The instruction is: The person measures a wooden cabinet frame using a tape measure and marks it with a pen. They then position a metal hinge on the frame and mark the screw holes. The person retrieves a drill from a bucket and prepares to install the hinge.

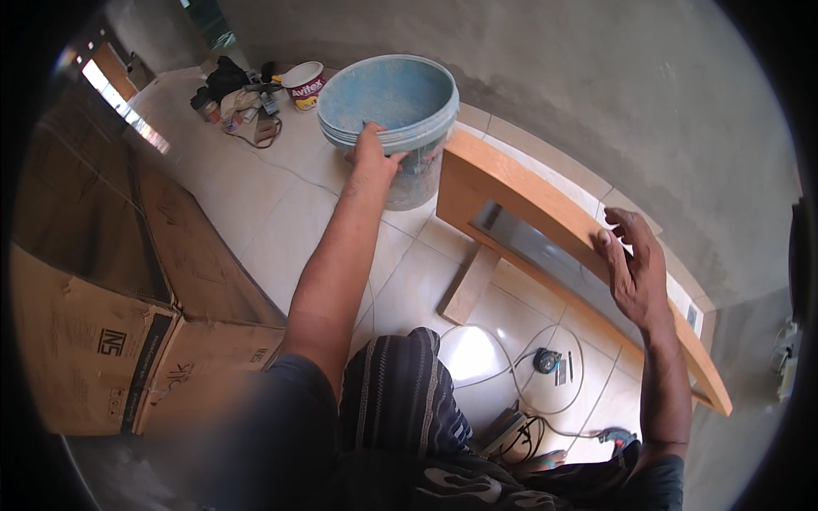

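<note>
My left hand (373, 155) grips the near rim of a worn blue-grey bucket (413, 175), with the fingers over the lip and the thumb on the outside. The bucket is upright, and no contents show in the part I can see. Beside it a wooden door panel (520, 177) with a long glass pane (545, 253) stands on its long edge, slanting down to the right. Over the panel's upper edge is my right hand (637, 268), its fingers bent and apart, holding nothing visible. Whether it touches the wood I cannot tell.
A wood block (471, 285) lies against the panel's lower side. On the tiles are a tape measure (546, 360), a looping cable (514, 375) and a power tool (617, 439). Cardboard boxes (77, 341) stand at left. A paint tub (304, 85) and clutter sit behind; a grey wall (596, 85) borders the right.
</note>
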A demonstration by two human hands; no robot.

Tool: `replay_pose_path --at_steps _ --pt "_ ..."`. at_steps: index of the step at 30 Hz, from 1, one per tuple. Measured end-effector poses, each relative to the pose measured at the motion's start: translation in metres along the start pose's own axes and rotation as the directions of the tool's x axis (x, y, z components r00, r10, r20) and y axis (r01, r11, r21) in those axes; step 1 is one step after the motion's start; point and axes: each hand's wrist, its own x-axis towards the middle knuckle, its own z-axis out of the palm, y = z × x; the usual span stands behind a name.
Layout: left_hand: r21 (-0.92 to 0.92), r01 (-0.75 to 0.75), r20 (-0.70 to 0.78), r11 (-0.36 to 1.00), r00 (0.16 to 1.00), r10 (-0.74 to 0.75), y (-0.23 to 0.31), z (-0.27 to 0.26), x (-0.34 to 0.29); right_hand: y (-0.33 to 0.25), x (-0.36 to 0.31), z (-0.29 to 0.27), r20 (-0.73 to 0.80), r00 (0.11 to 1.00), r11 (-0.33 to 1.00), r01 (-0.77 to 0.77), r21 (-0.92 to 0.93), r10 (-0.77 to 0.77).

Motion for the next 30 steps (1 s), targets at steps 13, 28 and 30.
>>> replay_pose_path --at_steps 13,28,30 --pt "-0.179 0.022 0.217 0.984 0.976 0.017 -0.004 -0.091 -0.015 0.002 0.003 0.003 0.005 1.000 0.998 -0.007 0.067 0.007" --pt "-0.199 -0.091 0.187 0.976 0.974 0.129 0.005 -0.251 -0.166 0.001 0.001 0.004 0.074 0.993 0.986 -0.097 0.132 0.088" --pt "-0.179 -0.089 0.146 0.980 0.982 0.116 0.014 -0.262 -0.186 0.003 0.002 0.003 0.090 0.988 0.974 -0.139 0.177 0.124"
